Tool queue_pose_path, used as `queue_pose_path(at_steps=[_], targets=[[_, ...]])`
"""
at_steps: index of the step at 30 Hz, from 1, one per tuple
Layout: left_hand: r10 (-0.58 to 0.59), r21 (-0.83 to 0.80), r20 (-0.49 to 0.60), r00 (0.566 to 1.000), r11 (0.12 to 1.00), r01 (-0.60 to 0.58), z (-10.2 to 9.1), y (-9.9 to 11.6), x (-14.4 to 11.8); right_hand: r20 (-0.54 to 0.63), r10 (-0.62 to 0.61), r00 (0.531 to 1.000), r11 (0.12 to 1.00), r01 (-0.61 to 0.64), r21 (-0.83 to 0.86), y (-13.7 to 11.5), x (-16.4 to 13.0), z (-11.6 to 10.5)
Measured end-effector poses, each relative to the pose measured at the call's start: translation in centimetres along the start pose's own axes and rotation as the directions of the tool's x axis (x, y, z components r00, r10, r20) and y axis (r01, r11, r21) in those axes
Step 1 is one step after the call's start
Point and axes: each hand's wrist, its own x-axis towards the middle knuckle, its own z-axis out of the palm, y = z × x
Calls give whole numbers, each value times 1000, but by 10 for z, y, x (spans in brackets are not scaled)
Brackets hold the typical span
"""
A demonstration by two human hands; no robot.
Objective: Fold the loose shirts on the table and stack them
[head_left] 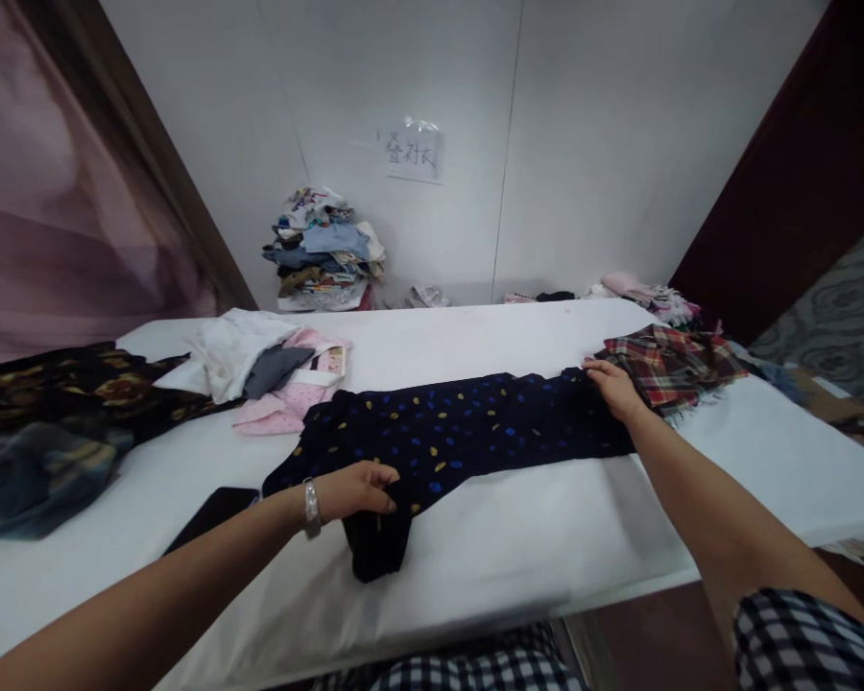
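Note:
A dark navy shirt (468, 422) with blue and yellow spots lies stretched sideways across the white table. My left hand (356, 488), with a silvery band at its wrist, pinches the cloth near the shirt's left end. Below those fingers a dark sleeve-like flap hangs toward the table's front. At the opposite end, my right hand (615, 389) grips the upper corner of the shirt between thumb and fingers. A red plaid garment (666, 363) with a fringed edge lies just beyond that hand.
A black phone-like slab (214, 513) lies left of the shirt. Behind it are a white garment (234, 350), a pink dotted garment (288, 398) and a dark floral cloth (93, 393). A clothes pile (324, 254) stands by the wall, under a paper sign (413, 154).

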Motion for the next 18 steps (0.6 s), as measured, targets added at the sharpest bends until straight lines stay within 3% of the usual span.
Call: queue_pose_path(at_steps=[3, 6, 10, 13, 18], targets=[[5, 287, -197, 980, 956, 53, -4, -1, -7, 25, 10, 1000, 1000, -10, -9, -1, -2, 1], [148, 584, -347, 926, 807, 90, -1, 10, -18, 27, 35, 999, 999, -35, 14, -2, -4, 1], [398, 843, -296, 868, 537, 41, 10, 18, -27, 17, 74, 997, 996, -75, 55, -1, -5, -1], [458, 923, -263, 849, 374, 84, 11, 10, -21, 14, 96, 995, 992, -97, 74, 0, -5, -1], [534, 967, -194, 823, 246, 68, -1, -7, -5, -40, 87, 995, 992, -83, 99, 5, -9, -1]])
